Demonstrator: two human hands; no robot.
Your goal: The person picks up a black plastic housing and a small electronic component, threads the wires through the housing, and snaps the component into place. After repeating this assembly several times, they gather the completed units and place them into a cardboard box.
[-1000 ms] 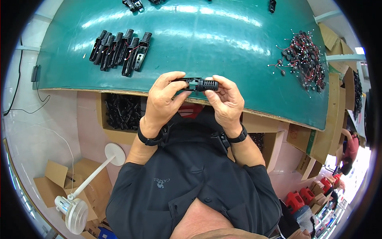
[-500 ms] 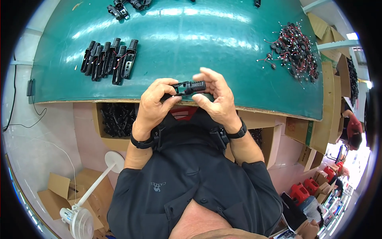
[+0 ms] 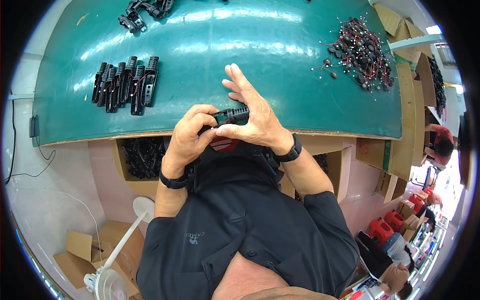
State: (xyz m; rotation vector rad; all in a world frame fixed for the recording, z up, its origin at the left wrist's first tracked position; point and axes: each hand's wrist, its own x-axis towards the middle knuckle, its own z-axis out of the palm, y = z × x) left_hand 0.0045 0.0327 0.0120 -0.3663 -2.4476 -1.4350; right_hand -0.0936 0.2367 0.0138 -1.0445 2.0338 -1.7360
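A black plastic housing with a ribbed end point(image 3: 239, 116) lies sideways just above the table's near edge. My left hand point(image 3: 191, 131) is closed round its left part, thumb and fingers pinching it, and partly hides it. A trace of red wire shows in its hollow. My right hand point(image 3: 254, 112) is open, fingers stretched up and away, with the palm against or very close to the ribbed end and the thumb along its lower side. On the left of the table, similar black housings point(image 3: 120, 85) lie side by side, some with red wire showing.
A heap of small round black parts with red wires point(image 3: 367, 57) lies at the right of the green table point(image 3: 200, 75). More black pieces point(image 3: 132, 20) lie at the far left. Below the edge stands a carton point(image 3: 122, 170) of black parts. A white fan point(image 3: 107, 285) stands lower left.
My right hand has closed in on the ribbed end, its fingers now straighter and pointing up. My left hand keeps hold of the housing. The whole view has shifted slightly.
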